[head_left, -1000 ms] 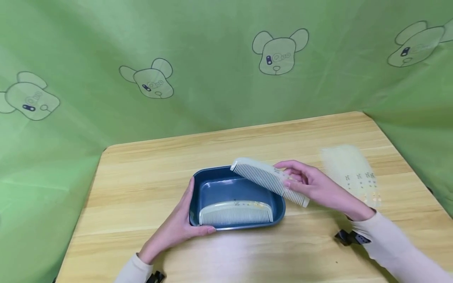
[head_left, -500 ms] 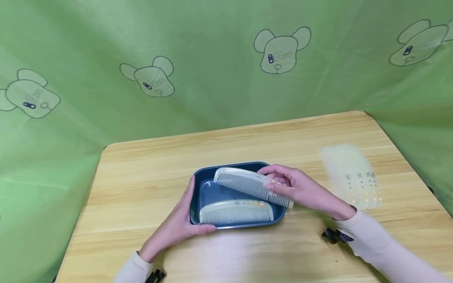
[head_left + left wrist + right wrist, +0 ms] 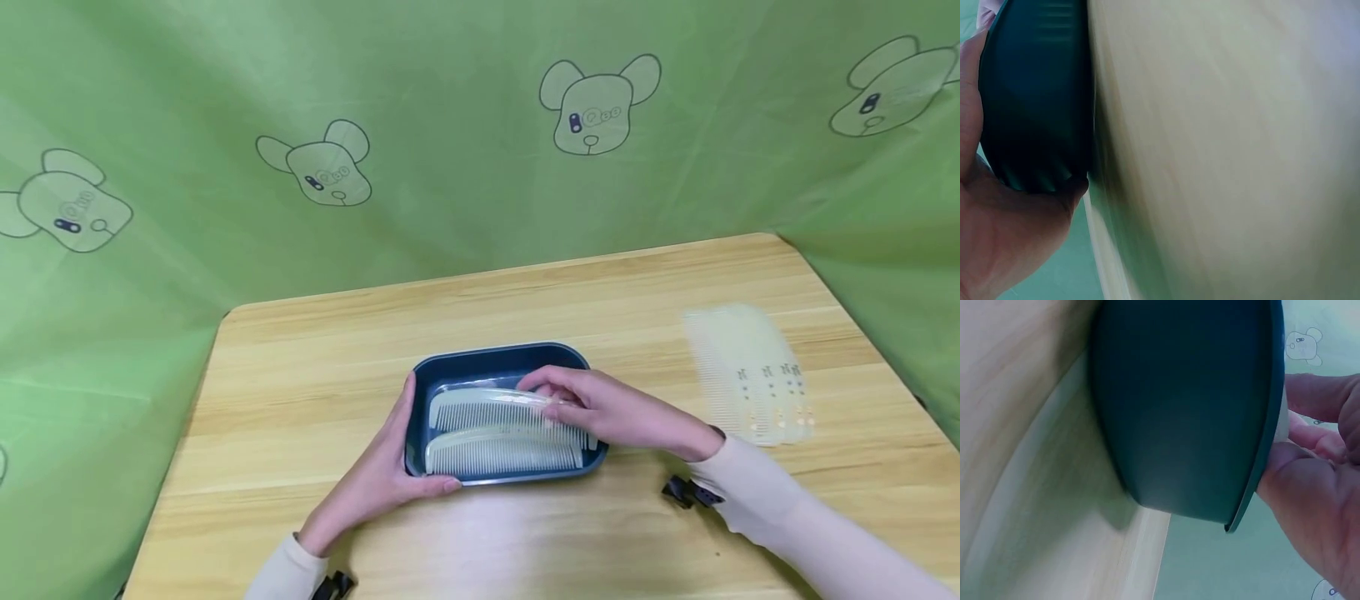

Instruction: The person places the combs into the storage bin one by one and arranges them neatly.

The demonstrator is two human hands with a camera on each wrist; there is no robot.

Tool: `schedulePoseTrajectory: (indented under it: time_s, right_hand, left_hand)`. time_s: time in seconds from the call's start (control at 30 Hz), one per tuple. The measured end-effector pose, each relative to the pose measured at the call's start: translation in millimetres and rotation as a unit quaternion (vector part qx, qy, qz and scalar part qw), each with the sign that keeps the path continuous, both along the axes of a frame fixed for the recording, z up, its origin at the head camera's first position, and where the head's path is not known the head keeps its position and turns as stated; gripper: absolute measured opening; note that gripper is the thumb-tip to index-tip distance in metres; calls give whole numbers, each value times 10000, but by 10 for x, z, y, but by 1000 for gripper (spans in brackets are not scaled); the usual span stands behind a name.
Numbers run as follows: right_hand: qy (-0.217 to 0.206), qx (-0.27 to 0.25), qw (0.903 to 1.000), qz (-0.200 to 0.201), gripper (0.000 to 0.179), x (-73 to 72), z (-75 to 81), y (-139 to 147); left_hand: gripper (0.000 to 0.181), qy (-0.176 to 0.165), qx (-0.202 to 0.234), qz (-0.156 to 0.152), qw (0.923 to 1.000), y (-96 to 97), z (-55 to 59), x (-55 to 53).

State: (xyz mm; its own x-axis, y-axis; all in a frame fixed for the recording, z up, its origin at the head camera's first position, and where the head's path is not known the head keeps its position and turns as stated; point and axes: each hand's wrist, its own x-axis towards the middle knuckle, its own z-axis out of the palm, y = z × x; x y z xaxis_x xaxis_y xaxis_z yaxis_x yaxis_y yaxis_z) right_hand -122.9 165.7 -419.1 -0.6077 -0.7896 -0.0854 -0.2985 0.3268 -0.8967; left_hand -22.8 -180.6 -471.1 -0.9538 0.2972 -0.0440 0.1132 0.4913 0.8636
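A dark blue rectangular tray (image 3: 427, 392) stands on the table in the head view. My left hand (image 3: 386, 458) grips its left end, thumb along the front rim; the left wrist view has this hand against the tray's outer wall (image 3: 1041, 94). One pale comb (image 3: 506, 454) lies along the tray's front side, teeth toward me. Behind it, my right hand (image 3: 611, 408) pinches a second pale comb (image 3: 480, 407) near its right end, inside the tray. The right wrist view shows my thumb (image 3: 1300, 475) at the tray rim, the comb mostly hidden.
Several more pale combs (image 3: 738, 367) lie fanned and overlapping on the right of the wooden table (image 3: 322, 350). A green curtain (image 3: 450, 208) with bear-head prints hangs behind and at both sides. Black straps (image 3: 690, 492) show at the wrists.
My right hand has carried its comb left and down into the tray, where it now lies behind the first comb and nearly level with it. The left hand has kept its place.
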Motion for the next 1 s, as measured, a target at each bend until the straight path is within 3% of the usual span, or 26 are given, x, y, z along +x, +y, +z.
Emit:
schedulePoseTrajectory:
  time_s: [0.4, 0.77, 1.0]
  right_hand:
    - [272, 517, 9973, 434, 32, 5, 2, -96]
    - [350, 646, 9951, 659, 26, 13, -31, -176]
    - [806, 848, 9913, 608, 27, 60, -32, -193]
  left_hand:
    - [147, 10, 40, 1, 10000, 5, -1, 1]
    - [147, -35, 47, 25, 10000, -6, 38, 10]
    - [147, -34, 61, -18, 10000, -1, 37, 4]
